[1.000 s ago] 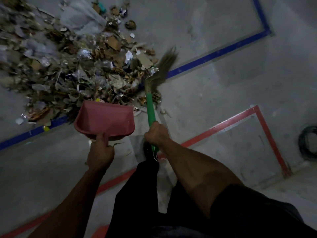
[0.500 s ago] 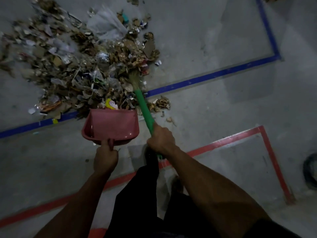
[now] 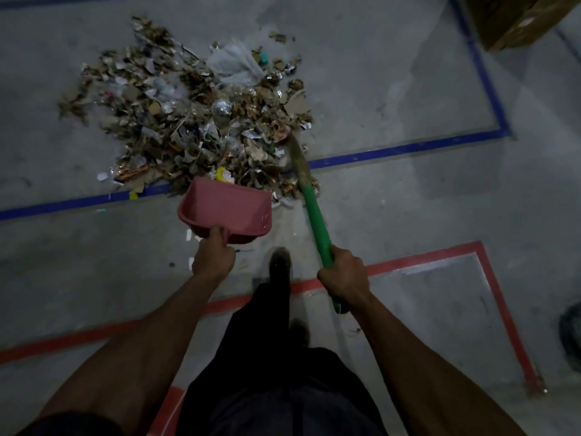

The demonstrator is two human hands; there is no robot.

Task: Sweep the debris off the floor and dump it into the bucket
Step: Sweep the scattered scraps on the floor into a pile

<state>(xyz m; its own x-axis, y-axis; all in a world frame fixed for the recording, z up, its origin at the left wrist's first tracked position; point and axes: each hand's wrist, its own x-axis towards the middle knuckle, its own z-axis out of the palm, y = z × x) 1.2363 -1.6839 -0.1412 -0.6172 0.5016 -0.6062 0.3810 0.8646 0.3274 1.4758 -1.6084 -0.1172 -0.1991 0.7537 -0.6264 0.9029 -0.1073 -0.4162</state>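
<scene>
Grey concrete floor (image 3: 393, 215) with blue tape lines (image 3: 408, 149) and red tape lines (image 3: 424, 254) fills the view, and the light is dim. Just ahead of both hands lies the heap of mixed debris (image 3: 195, 127): torn brown cardboard, paper scraps, foil and thin plastic film. I judge it light and loose, so it will scatter or fly up with a hard stroke; short, low strokes are better.

With my left hand (image 3: 213, 258) I grip the handle of the pink plastic dustpan (image 3: 226, 209), fingers curled round it and thumb on top. Its open mouth touches the near edge of the heap. The pan looks stiff and light, and the handle is the right place to hold it, pressed down so that scraps do not slide under the lip.

My right hand (image 3: 344, 275) is closed round the lower end of the broom's green handle (image 3: 316, 218). The straw bristles (image 3: 297, 158), ahead of this hand, rest at the right edge of the heap; they look soft and bend easily. I do not see the bucket for sure.
</scene>
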